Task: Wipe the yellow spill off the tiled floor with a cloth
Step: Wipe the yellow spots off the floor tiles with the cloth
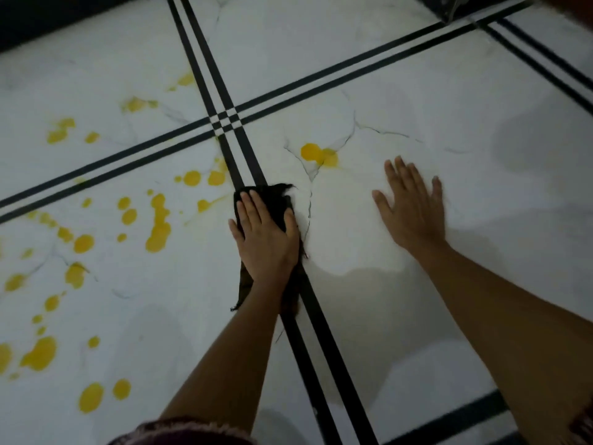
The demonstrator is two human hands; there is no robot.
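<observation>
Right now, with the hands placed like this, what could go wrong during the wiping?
1. The dark cloth under the left hand is small against the yellow spill spread over the tiles to its left; it may smear rather than lift.
2. The right hand rests flat on the floor near the yellow puddle; it could slide into it.

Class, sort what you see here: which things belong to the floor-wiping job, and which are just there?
Job: dark cloth, yellow spill, tiled floor, left hand pressing the cloth.
Just there: right hand flat on the floor, sleeve at bottom edge.
</observation>
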